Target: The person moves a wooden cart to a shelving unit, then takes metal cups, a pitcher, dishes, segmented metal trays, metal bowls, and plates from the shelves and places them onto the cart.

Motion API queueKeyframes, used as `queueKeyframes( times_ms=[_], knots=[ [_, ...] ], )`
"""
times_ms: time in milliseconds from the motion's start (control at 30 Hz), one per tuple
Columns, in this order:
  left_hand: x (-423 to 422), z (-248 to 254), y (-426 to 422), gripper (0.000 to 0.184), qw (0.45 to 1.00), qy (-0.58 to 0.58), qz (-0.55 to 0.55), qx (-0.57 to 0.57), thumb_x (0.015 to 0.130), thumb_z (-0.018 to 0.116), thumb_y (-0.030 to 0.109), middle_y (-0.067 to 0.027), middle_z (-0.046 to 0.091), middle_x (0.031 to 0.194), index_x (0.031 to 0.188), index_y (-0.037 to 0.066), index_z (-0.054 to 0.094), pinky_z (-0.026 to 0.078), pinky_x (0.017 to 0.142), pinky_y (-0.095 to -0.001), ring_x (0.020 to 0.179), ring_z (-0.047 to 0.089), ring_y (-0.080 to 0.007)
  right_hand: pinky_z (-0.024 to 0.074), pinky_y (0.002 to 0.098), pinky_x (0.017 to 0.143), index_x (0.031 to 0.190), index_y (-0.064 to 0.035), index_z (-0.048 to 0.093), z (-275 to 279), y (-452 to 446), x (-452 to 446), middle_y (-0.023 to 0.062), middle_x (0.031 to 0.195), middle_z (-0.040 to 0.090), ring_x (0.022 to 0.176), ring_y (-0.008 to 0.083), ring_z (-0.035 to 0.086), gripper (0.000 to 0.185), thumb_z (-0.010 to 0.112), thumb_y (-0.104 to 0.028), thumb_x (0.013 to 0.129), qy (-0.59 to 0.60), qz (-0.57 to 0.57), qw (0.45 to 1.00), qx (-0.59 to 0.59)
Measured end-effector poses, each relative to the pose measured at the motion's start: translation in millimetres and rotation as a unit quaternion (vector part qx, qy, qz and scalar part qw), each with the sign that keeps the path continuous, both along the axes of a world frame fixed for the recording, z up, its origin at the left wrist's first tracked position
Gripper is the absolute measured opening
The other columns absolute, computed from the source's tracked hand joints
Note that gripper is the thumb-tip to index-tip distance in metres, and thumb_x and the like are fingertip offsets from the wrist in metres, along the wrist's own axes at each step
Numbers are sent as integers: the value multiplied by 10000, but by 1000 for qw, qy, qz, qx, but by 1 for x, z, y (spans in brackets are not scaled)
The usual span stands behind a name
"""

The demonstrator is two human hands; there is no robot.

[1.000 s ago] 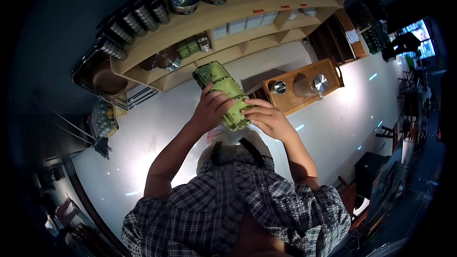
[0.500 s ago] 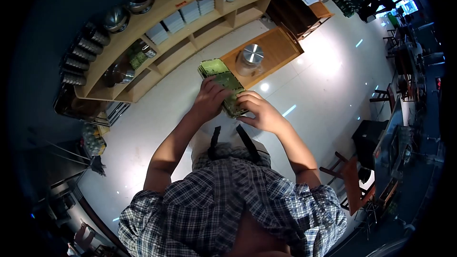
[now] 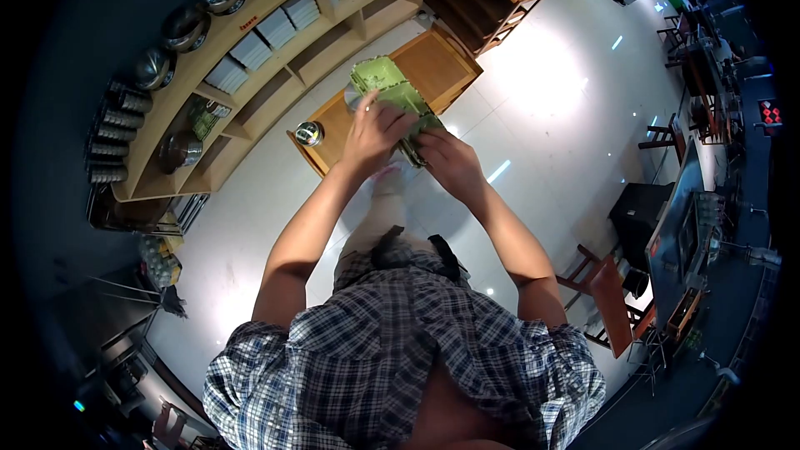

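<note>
Out in front of my body I hold a green rectangular tray (image 3: 402,95) with dark speckled edges and what look like dividing ridges. It is tilted, and I cannot make out whether more than one is stacked. My left hand (image 3: 373,135) lies over its near left side, fingers bent onto the surface. At the near right end my right hand (image 3: 451,165) has its fingers curled round the edge, thumb hidden. Behind the tray stands a low wooden table (image 3: 433,62). A clear jar (image 3: 351,98) on it is mostly covered by the tray and my left hand.
A small round container (image 3: 309,133) sits at the table's left end. Curved wooden shelving (image 3: 292,92) holds metal pots, stacked cups, white boxes and plates. A wooden cabinet (image 3: 492,0) stands beyond; chairs (image 3: 612,304) and counters line the right.
The tray and both hands have moved up and forward, closer over the wooden table. The view has shifted, and the small round container has come into sight as the jar became mostly hidden.
</note>
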State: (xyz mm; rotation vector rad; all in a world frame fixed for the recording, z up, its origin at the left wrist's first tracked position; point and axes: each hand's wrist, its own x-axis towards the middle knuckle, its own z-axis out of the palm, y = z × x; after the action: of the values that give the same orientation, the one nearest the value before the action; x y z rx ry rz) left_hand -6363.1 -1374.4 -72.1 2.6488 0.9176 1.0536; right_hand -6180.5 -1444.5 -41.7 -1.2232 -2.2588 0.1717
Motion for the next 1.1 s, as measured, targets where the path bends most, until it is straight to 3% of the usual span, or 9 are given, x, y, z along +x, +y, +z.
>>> queueKeyframes(
  times_ms=[133,367,433,500,567,700,767,900,1100],
  knots=[
    [33,23,24,550,992,-16,95,-85,698,620,66,-134,429,1256,1228,157,506,254,1054,-549,1180,414,-317,519,353,792,832,-34,595,-7,31,26,95,1062,615,1016,275,574,213,669,-20,632,14,-13,1000,-8],
    [80,-31,62,600,980,-73,134,-128,722,635,46,-198,338,1325,1281,67,417,322,1019,-479,1206,387,-368,522,315,783,850,-68,615,-48,99,75,67,1053,621,1021,240,579,186,644,-38,668,-13,-78,997,0],
    [100,-56,73,570,878,-252,103,-393,782,594,59,-220,332,1304,1298,27,354,365,980,-444,1192,400,-351,523,315,773,842,-69,613,-60,121,88,65,1054,620,1016,242,581,167,639,-50,678,-24,-100,995,-5],
    [120,-70,95,543,860,-242,153,-423,833,577,100,-209,432,1207,1303,23,318,451,884,-408,1084,503,-304,523,311,763,851,-74,611,-74,138,96,61,1063,616,1019,240,579,163,624,-60,689,-35,-86,996,5],
    [136,-64,128,466,509,-430,127,-735,882,565,180,-103,474,1155,1275,61,343,477,816,-365,1037,520,-229,523,306,754,859,-78,609,-86,154,105,56,1072,612,1022,238,576,159,609,-70,700,-46,-72,996,10],
    [152,-83,171,425,483,-435,176,-739,900,547,234,-96,510,1112,1236,57,356,501,765,-386,973,563,-231,521,309,745,876,-83,591,-108,181,114,55,1104,596,1051,234,559,167,571,-99,711,-98,-36,995,-2],
    [160,-118,177,334,563,-394,227,-690,905,511,176,-118,526,1103,1187,46,389,513,732,-381,929,588,-228,520,313,747,885,-83,584,-122,194,115,56,1110,592,1059,234,553,178,565,-104,710,-107,-13,994,-4],
    [165,-189,181,294,519,-499,208,-662,889,461,82,-133,548,1076,1173,35,403,516,730,-358,904,597,-228,494,353,834,933,-58,581,-146,211,121,75,1129,583,1071,262,542,208,583,-83,727,-127,65,986,-86],
    [174,-243,171,383,545,-480,304,-617,820,356,-62,-151,559,1038,1190,26,395,524,730,-355,896,599,-246,437,395,895,1072,-18,563,-187,234,143,129,1108,580,1048,319,538,357,603,-106,729,50,178,952,-245]
  ],
)
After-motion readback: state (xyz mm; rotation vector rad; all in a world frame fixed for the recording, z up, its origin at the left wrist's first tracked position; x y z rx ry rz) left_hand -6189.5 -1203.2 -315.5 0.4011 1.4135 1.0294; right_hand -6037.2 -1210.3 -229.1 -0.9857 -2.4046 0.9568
